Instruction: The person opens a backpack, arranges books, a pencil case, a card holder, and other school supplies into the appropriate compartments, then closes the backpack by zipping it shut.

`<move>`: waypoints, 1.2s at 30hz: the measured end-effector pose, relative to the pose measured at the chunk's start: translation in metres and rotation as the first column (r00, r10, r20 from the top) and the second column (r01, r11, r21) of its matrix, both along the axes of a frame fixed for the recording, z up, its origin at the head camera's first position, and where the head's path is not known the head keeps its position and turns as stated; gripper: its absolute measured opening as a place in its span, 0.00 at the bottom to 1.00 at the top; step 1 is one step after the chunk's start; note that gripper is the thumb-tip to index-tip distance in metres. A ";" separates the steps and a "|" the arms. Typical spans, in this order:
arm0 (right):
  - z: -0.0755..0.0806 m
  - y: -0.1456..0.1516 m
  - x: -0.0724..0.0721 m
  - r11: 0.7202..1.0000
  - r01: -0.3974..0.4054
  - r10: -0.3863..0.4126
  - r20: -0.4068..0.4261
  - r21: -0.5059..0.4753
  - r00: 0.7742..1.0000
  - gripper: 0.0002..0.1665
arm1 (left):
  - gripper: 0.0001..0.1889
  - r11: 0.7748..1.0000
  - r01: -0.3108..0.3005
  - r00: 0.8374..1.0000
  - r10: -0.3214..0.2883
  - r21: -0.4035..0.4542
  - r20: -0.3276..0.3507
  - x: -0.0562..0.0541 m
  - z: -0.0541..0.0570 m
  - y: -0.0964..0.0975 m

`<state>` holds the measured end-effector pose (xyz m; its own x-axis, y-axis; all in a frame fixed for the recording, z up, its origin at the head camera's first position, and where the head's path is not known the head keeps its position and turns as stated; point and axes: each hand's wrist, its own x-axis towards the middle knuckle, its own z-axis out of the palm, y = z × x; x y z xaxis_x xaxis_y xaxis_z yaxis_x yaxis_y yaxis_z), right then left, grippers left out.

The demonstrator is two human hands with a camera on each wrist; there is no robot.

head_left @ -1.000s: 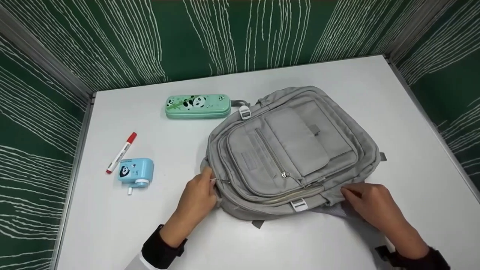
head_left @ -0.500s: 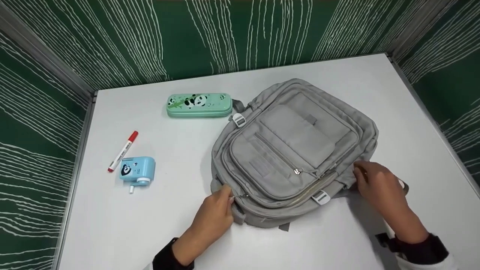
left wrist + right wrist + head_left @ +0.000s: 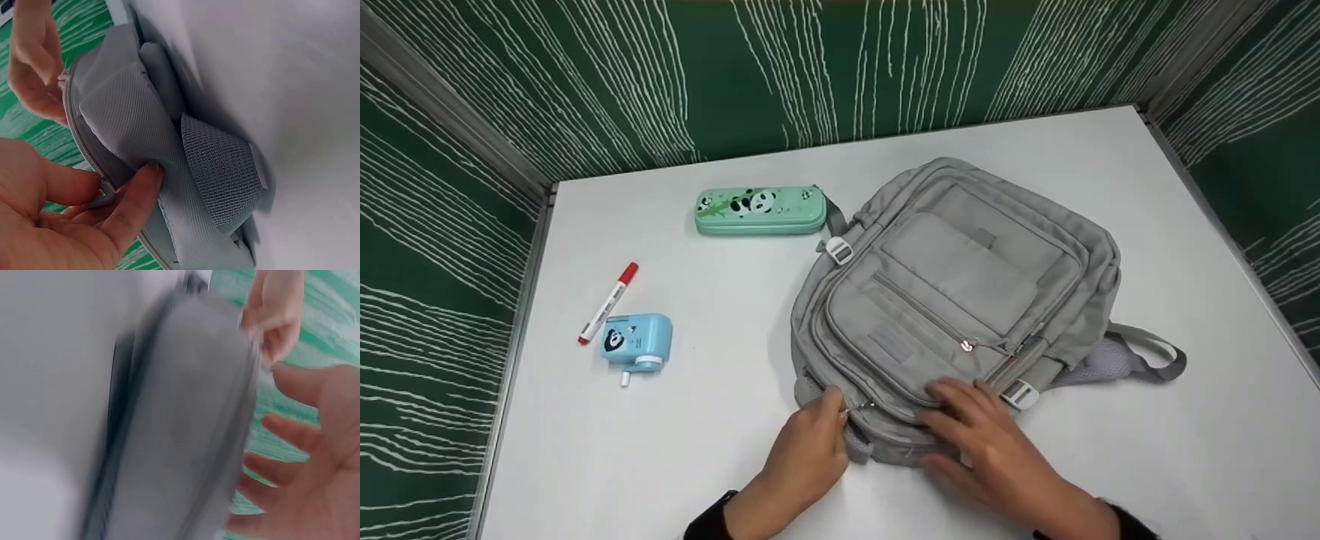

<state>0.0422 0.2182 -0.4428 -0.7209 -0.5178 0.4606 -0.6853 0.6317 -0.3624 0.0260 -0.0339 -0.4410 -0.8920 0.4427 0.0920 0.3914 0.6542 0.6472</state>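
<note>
A grey backpack (image 3: 930, 300) lies on the white table with its front pockets up. At its lower left, my left hand (image 3: 810, 446) pinches a zipper pull (image 3: 856, 409) between thumb and finger. From the left wrist view, that hand's fingertips (image 3: 147, 177) lie along the fabric beside the zipper track (image 3: 83, 138). My right hand (image 3: 990, 442) is spread over the bag's bottom edge, fingers parted and fingertips right at the fabric. The right wrist view shows those fingers (image 3: 281, 472) loosely extended beside the bag's blurred side, gripping nothing.
A green panda pencil case (image 3: 761, 211) lies against the bag's strap at the back. To the left are a red-capped marker (image 3: 609, 304) and a light-blue hand-crank sharpener (image 3: 637, 341). A shoulder strap loop (image 3: 1155, 352) sticks out on the right.
My right hand has left the bag's right side and moved left to its bottom edge, fingers opening. The backpack has turned and shifted slightly right, my left hand moving with it.
</note>
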 end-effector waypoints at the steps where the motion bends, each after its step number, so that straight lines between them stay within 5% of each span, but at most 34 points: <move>1: -0.004 -0.001 0.002 0.999 -0.024 0.023 0.021 0.024 1.000 0.25 | 0.05 1.000 0.005 1.000 -0.005 -0.007 0.000 0.002 -0.001 0.001; 7: -0.022 0.013 0.000 0.988 -0.147 0.147 0.004 0.038 0.989 0.13 | 0.04 0.998 0.042 0.998 -0.044 -0.045 -0.046 0.012 -0.006 0.009; 11: -0.024 0.025 -0.005 0.974 -0.222 0.224 -0.036 0.046 0.974 0.20 | 0.04 0.995 0.074 0.995 -0.078 -0.060 -0.061 0.019 -0.008 0.015; 17: -0.024 0.045 -0.014 0.947 -0.321 0.322 -0.066 0.031 0.944 0.14 | 0.05 0.990 0.127 0.986 -0.132 -0.056 -0.099 0.030 -0.010 0.029; 22: -0.024 0.060 -0.017 0.939 -0.344 0.344 -0.055 0.003 0.937 0.11 | 0.08 0.983 0.176 0.976 -0.182 -0.056 -0.120 0.034 -0.009 0.043; 29: -0.021 0.077 -0.021 0.938 -0.345 0.343 -0.054 -0.028 0.938 0.12 | 0.07 0.950 0.305 0.951 -0.307 -0.066 -0.026 0.035 -0.004 0.061; 36: -0.020 0.092 -0.025 0.946 -0.323 0.321 -0.062 -0.028 0.945 0.11 | 0.10 0.948 0.300 0.945 -0.311 -0.110 -0.106 0.036 -0.004 0.081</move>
